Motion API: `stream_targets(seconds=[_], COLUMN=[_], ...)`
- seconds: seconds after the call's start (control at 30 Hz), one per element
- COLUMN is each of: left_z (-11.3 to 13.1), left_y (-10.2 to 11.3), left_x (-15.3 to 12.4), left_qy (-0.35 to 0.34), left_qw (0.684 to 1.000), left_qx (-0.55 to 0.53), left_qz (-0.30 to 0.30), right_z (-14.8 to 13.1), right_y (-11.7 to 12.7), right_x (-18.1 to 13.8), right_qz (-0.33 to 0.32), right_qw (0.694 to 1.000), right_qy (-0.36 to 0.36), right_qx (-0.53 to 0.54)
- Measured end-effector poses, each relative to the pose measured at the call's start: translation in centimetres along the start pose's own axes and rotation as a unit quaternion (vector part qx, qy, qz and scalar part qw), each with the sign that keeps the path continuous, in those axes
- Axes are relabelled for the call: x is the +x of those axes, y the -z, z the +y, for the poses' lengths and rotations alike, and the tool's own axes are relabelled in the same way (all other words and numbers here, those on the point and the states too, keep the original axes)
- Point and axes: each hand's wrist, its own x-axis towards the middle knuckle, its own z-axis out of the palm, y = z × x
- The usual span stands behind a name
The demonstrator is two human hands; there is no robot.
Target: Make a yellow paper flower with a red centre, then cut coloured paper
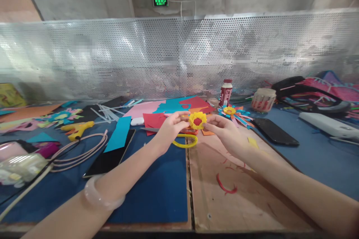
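Observation:
Both my hands hold a small yellow paper flower (198, 120) with a red centre, raised a little above the table. My left hand (171, 127) pinches its left side with closed fingertips. My right hand (224, 130) pinches its right side. A curled yellow paper strip (185, 143) hangs below the flower, over the blue mat (157, 190) and the brown board (241, 194). Scissors with red handles lie on the table right behind the flower, mostly hidden by my hands. A pale bangle (102, 198) is on my left wrist.
Coloured paper sheets (168, 109) lie behind my hands. A yellow glue gun (76, 129) and a dark tablet (110, 155) sit at left. A finished paper flower (230, 111), a bottle (225, 92), a cup (263, 99) and a black phone (275, 131) are at right. A perforated metal screen (179, 56) closes off the back.

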Motion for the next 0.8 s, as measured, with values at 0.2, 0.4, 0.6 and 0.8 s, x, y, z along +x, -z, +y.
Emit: stream_targets(seconds=[0.2,0.4,0.6,0.8], left_z=[-0.06,0.18,0.11,0.26], left_y=[-0.03,-0.09,-0.03,-0.27], left_x=[-0.07,-0.11,-0.22,-0.22], left_qy=[-0.003,-0.007,-0.012,0.000], left_qw=[1.000,0.999,0.998,1.000], left_qx=[0.012,0.026,0.053,0.008], left_qz=[0.000,0.022,0.017,0.021], right_z=[-0.17,0.00,0.32,0.68], right_y=[-0.22,-0.13,0.04,0.08], right_x=[-0.08,-0.11,-0.05,0.09], right_qz=[-0.034,-0.037,-0.044,0.034], right_qw=[0.998,0.997,0.996,0.997], right_qy=[-0.025,-0.033,-0.031,0.036], right_qx=[0.045,0.057,0.065,-0.052])
